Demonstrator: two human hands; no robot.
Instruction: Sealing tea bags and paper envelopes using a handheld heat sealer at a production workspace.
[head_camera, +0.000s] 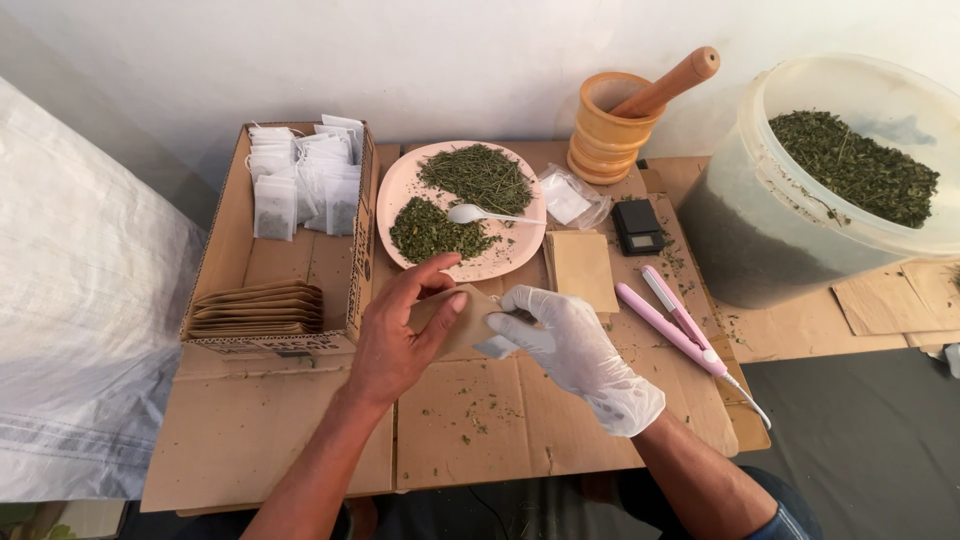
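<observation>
My bare left hand (400, 335) holds a small brown paper envelope (462, 322) over the cardboard work surface (300, 440). My right hand (575, 350), in a white glove, grips a white tea bag (497, 346) at the envelope's opening. Just beyond the hands sits a pink plate (398, 195) with two heaps of dried green herbs and a white spoon (472, 213). A short stack of brown envelopes (582, 268) lies to the right of the plate.
A cardboard box (235, 235) at left holds filled white tea bags (300, 180) and brown envelopes (258, 308). At right are a pink sealer tool (675, 325), a small black scale (637, 226), a wooden mortar with pestle (615, 125), and a large tub of dried herbs (830, 170).
</observation>
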